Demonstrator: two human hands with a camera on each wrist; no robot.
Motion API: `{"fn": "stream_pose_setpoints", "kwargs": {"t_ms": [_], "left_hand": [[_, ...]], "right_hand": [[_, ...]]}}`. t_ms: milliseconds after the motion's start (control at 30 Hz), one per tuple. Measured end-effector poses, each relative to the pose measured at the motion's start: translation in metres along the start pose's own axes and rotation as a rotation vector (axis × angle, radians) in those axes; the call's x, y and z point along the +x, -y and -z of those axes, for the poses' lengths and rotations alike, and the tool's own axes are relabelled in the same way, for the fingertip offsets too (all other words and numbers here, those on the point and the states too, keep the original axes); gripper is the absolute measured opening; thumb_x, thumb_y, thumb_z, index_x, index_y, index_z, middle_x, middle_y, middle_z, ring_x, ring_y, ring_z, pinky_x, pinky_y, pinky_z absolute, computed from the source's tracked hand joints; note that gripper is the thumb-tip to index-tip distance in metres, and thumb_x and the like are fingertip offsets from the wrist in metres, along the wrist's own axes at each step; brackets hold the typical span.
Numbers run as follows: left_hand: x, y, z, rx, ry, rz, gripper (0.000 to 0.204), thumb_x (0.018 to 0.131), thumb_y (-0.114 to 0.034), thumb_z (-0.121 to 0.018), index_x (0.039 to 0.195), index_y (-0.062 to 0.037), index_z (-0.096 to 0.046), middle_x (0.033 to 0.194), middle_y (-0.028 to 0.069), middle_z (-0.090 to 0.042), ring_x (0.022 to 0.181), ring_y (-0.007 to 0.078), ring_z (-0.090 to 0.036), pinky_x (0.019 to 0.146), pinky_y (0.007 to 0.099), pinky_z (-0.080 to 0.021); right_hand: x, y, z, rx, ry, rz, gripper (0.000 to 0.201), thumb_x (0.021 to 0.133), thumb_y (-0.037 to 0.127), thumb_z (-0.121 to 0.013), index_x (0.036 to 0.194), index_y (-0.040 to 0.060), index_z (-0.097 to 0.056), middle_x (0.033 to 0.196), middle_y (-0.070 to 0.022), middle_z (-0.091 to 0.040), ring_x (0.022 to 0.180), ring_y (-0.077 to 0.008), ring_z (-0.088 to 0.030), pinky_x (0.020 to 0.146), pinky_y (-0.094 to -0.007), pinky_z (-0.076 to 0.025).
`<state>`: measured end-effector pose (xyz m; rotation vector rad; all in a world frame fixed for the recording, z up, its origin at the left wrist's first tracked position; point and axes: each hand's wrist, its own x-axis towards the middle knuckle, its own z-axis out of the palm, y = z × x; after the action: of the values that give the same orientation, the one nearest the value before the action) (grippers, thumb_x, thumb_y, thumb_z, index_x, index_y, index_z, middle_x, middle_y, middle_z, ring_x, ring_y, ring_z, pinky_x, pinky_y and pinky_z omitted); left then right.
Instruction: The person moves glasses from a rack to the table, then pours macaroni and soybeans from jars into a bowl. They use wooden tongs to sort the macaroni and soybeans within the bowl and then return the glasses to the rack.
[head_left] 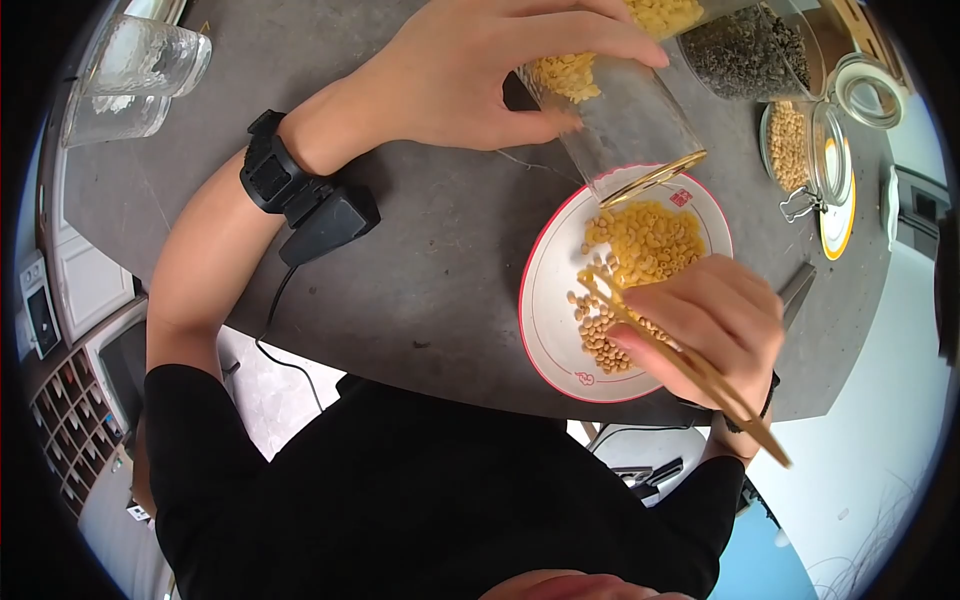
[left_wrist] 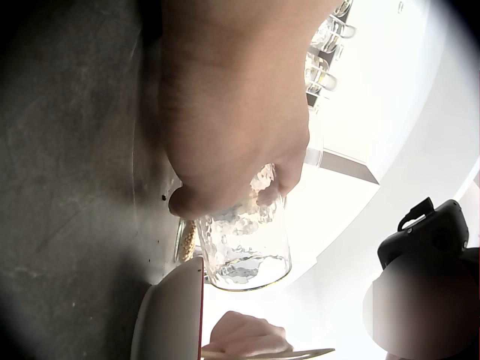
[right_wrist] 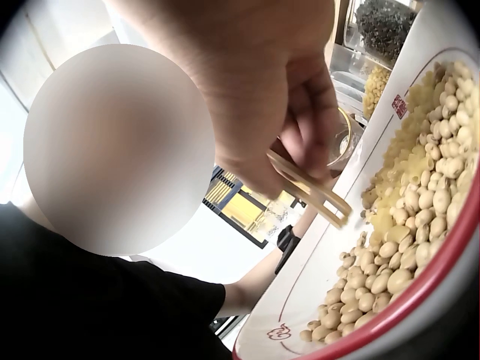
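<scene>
My left hand [head_left: 470, 75] grips a clear glass [head_left: 640, 135] with a gold rim, thumb and fingers on either side. The glass lies tilted, its mouth over the upper edge of a white, red-rimmed plate [head_left: 545, 290]. Yellow pasta [head_left: 568, 77] shows at the end of the glass near the palm. On the plate, small macaroni [head_left: 655, 240] lies beside pale soybeans [right_wrist: 367, 289]. Between its thumb and fingers my right hand [head_left: 710, 320] holds wooden tongs [head_left: 725, 385]. Their two tips are slightly apart, over the plate close to the beans.
Beyond the glass stand a container of dark dried leaves [head_left: 745, 55] and more yellow pasta [head_left: 665, 15]. An open clip-top jar of soybeans [head_left: 790, 145] lies at the right. Two textured glasses [head_left: 150, 60] are at the far left. The grey table's [head_left: 420, 290] front edge runs close to my body.
</scene>
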<state>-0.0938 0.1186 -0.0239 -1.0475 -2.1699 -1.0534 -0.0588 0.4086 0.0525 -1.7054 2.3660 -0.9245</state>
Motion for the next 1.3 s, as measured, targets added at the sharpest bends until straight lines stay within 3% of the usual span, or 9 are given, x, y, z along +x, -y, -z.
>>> {"fn": "stream_pose_setpoints", "kwargs": {"t_ms": [33, 100, 133, 167, 233, 300, 400, 500, 1300], "left_hand": [[0.0, 0.0, 0.0, 0.0, 0.001, -0.002, 0.064, 0.075, -0.009, -0.079, 0.136, -0.013, -0.064, 0.126, 0.0104, -0.062, 0.117, 0.0303, -0.058, 0.103, 0.0429, -0.047], [0.0, 0.0, 0.0, 0.0, 0.002, -0.001, 0.064, 0.074, -0.009, -0.079, 0.136, -0.0131, -0.064, 0.126, 0.0103, -0.062, 0.117, 0.0302, -0.058, 0.103, 0.043, -0.047], [0.001, 0.0, 0.0, 0.001, 0.004, -0.001, 0.064, 0.074, -0.008, -0.079, 0.136, -0.0131, -0.064, 0.126, 0.0102, -0.062, 0.117, 0.0302, -0.058, 0.103, 0.0431, -0.046], [0.001, 0.0, 0.0, 0.0, 0.005, -0.003, 0.064, 0.074, -0.008, -0.079, 0.136, -0.0131, -0.064, 0.126, 0.0102, -0.062, 0.117, 0.0302, -0.058, 0.103, 0.0431, -0.046], [0.001, -0.001, 0.0, -0.014, 0.008, -0.001, 0.065, 0.074, -0.008, -0.079, 0.136, -0.0132, -0.064, 0.126, 0.0101, -0.062, 0.117, 0.0302, -0.058, 0.103, 0.0432, -0.046], [0.001, -0.001, 0.0, -0.01, 0.002, -0.002, 0.065, 0.074, -0.008, -0.079, 0.136, -0.0132, -0.064, 0.126, 0.0101, -0.062, 0.117, 0.0302, -0.058, 0.103, 0.0432, -0.046], [0.001, -0.001, 0.001, -0.003, 0.007, -0.001, 0.065, 0.073, -0.007, -0.079, 0.136, -0.0133, -0.064, 0.126, 0.0102, -0.062, 0.117, 0.0301, -0.058, 0.103, 0.0433, -0.046], [0.001, -0.001, 0.0, -0.003, 0.011, 0.009, 0.066, 0.073, -0.007, -0.08, 0.137, -0.0134, -0.064, 0.126, 0.0103, -0.062, 0.117, 0.0301, -0.058, 0.104, 0.0432, -0.046], [-0.001, 0.0, -0.001, -0.009, 0.005, 0.003, 0.065, 0.074, -0.009, -0.079, 0.137, -0.0134, -0.063, 0.127, 0.0104, -0.061, 0.118, 0.0305, -0.058, 0.104, 0.0438, -0.046]], "right_hand": [[-0.001, -0.001, -0.001, -0.001, 0.001, -0.002, 0.03, 0.07, 0.022, -0.09, 0.089, 0.0041, -0.074, 0.075, -0.0046, -0.067, 0.062, -0.0204, -0.066, 0.051, -0.0317, -0.051], [-0.005, -0.004, -0.005, 0.046, -0.314, 0.046, 0.036, 0.079, 0.025, -0.088, 0.099, -0.0006, -0.073, 0.081, -0.0134, -0.07, 0.061, -0.0225, -0.065, 0.051, -0.0317, -0.048], [-0.009, -0.009, -0.007, 0.053, -0.392, 0.08, 0.041, 0.084, 0.027, -0.085, 0.106, -0.004, -0.07, 0.091, -0.0195, -0.072, 0.063, -0.0245, -0.067, 0.054, -0.0322, -0.051], [-0.005, -0.01, -0.003, 0.051, -0.394, 0.079, 0.041, 0.084, 0.027, -0.085, 0.106, -0.004, -0.07, 0.091, -0.0195, -0.072, 0.063, -0.0245, -0.067, 0.054, -0.0322, -0.051], [0.006, -0.01, 0.007, -0.146, -0.239, 0.135, 0.043, 0.085, 0.028, -0.084, 0.108, -0.005, -0.069, 0.095, -0.0215, -0.071, 0.066, -0.0268, -0.068, 0.057, -0.0332, -0.053], [0.001, -0.014, 0.004, -0.158, -0.232, 0.158, 0.04, 0.082, 0.025, -0.086, 0.106, -0.0032, -0.071, 0.092, -0.0188, -0.072, 0.069, -0.0266, -0.069, 0.057, -0.0337, -0.053], [-0.001, -0.009, 0.0, -0.058, -0.106, -0.07, 0.034, 0.073, 0.019, -0.09, 0.096, 0.0004, -0.074, 0.083, -0.011, -0.071, 0.068, -0.0251, -0.068, 0.055, -0.0334, -0.051], [0.0, -0.012, -0.005, -0.069, -0.061, -0.04, 0.035, 0.071, 0.022, -0.09, 0.095, 0.0012, -0.075, 0.081, -0.0105, -0.07, 0.066, -0.0251, -0.067, 0.055, -0.0334, -0.05], [0.0, -0.011, 0.003, -0.007, -0.014, -0.066, 0.029, 0.072, 0.017, -0.089, 0.093, 0.0013, -0.075, 0.077, -0.0096, -0.069, 0.063, -0.0234, -0.065, 0.054, -0.0324, -0.047]]}}
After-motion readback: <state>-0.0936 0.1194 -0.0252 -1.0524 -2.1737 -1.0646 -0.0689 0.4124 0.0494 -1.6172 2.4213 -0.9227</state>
